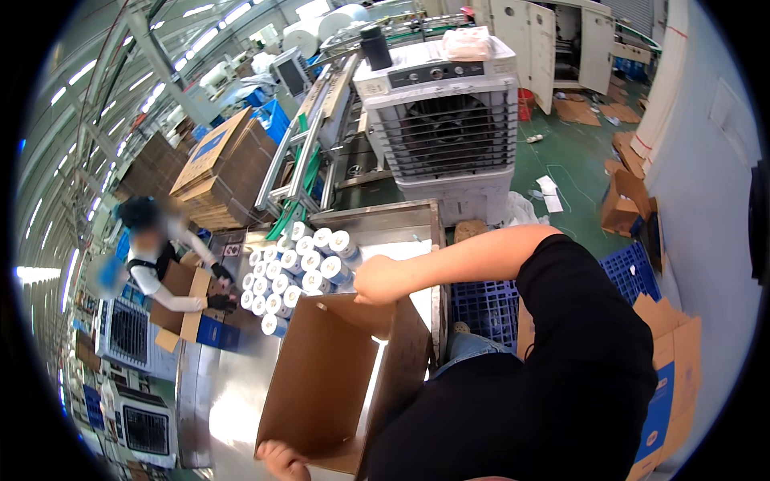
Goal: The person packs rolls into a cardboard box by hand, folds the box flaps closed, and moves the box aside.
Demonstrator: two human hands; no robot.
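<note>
The open brown box (pixel 317 361) sits on the metal table (pixel 212 385), between six and seven o'clock from the view's centre. The left hand (pixel 282 461) is nearly closed, fingers curled over the rim at the box's seven o'clock corner. The right hand (pixel 381 279), also curled, meets the rim at one o'clock; its fingertips are hidden, so I cannot tell whether it grips. White-topped cans (pixel 311 261) cluster just beyond, at eleven. At ten, a co-worker (pixel 164 260) has gloved hands (pixel 221 303) beside a second box (pixel 191 321).
</note>
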